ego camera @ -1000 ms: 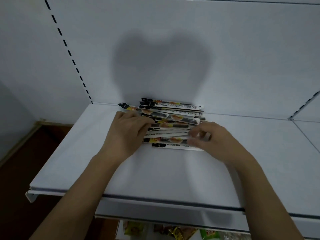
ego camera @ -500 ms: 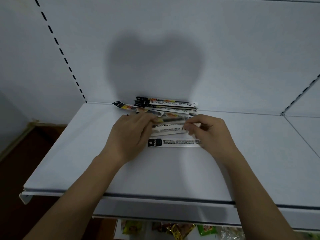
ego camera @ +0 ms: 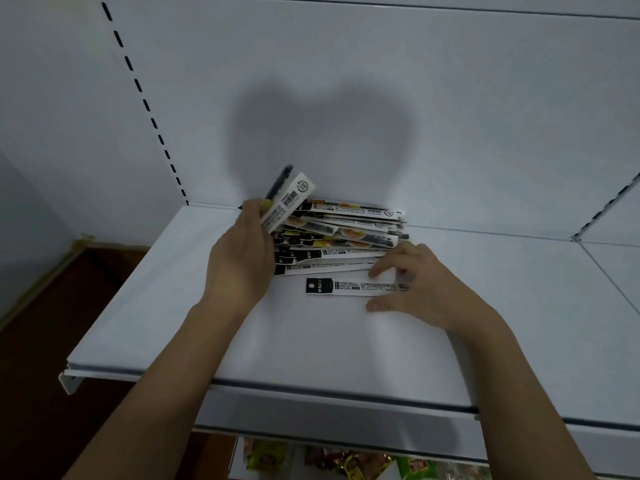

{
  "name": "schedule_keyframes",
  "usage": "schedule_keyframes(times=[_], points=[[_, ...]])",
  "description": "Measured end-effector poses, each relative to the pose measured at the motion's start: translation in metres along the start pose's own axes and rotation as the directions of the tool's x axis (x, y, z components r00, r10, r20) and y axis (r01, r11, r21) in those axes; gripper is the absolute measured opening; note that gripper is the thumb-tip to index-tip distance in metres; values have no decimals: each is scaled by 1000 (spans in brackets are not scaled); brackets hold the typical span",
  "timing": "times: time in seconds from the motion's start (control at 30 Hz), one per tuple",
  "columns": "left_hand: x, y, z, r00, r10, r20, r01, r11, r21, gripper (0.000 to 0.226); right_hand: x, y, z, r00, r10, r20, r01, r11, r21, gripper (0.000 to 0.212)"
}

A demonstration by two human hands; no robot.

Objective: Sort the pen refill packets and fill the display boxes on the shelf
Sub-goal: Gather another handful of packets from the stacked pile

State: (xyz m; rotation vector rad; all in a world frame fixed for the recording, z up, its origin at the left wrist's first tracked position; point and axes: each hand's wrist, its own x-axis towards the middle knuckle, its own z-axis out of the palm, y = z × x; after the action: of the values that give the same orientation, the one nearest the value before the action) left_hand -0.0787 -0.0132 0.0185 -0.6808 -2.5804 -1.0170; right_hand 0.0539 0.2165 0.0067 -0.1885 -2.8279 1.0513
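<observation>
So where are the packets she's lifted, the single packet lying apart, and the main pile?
Lifted packets [ego camera: 289, 199], head view: white barcode end above the left hand.
Single packet [ego camera: 346, 286], head view: its printed middle.
Pile of packets [ego camera: 349, 233], head view: a colourful packet mid-pile.

Your left hand [ego camera: 242, 258] has lifted a few packets [ego camera: 289, 202] off the pile [ego camera: 343, 237]; they now tilt up toward the shelf's back edge. Your right hand [ego camera: 422, 289] has slid nearer the front edge, onto the single packet [ego camera: 349, 286] lying apart from the pile.
</observation>
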Motion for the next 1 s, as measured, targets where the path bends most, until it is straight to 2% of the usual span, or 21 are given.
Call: schedule_keyframes(times=[0.1,0.23,0.3,0.37,0.43,0.5,0.57,0.67,0.73,0.87,0.93,1.0], points=[[-5,5,-3,996,61,-63,-61,998,-2,15,1,0,2,997,-77,-4,77,997,-19,22],[-8,10,3,968,250,7,-249,965,83,54,1,-8,2,990,-113,-87,115,993,15,2],[-10,10,9,908,418,19,-417,901,119,66,0,-11,3,987,-86,-134,93,995,46,6],[-13,11,15,822,562,90,-569,814,115,72,1,-13,6,985,-93,-145,103,993,65,9],[-14,8,22,737,655,169,-674,730,112,60,1,-17,10,976,-163,-143,171,984,42,23],[-12,5,26,689,702,183,-724,678,127,34,2,-19,13,978,-153,-142,164,984,66,37],[-10,3,25,698,699,155,-716,684,140,19,3,-20,11,988,-33,-148,65,974,216,45],[-5,0,22,768,636,78,-636,744,203,26,1,-17,4,983,56,-175,13,929,371,24],[-4,-2,22,782,621,58,-616,754,227,23,3,-17,1,980,93,-177,-5,897,443,19],[-8,4,25,777,615,132,-628,749,208,42,6,-36,19,999,-44,-7,40,835,549,37],[-8,6,22,782,608,140,-623,755,203,28,9,-45,22,993,-85,81,13,766,643,35],[-4,0,16,832,549,80,-553,809,197,16,13,-50,13,993,-92,78,10,709,705,30]])
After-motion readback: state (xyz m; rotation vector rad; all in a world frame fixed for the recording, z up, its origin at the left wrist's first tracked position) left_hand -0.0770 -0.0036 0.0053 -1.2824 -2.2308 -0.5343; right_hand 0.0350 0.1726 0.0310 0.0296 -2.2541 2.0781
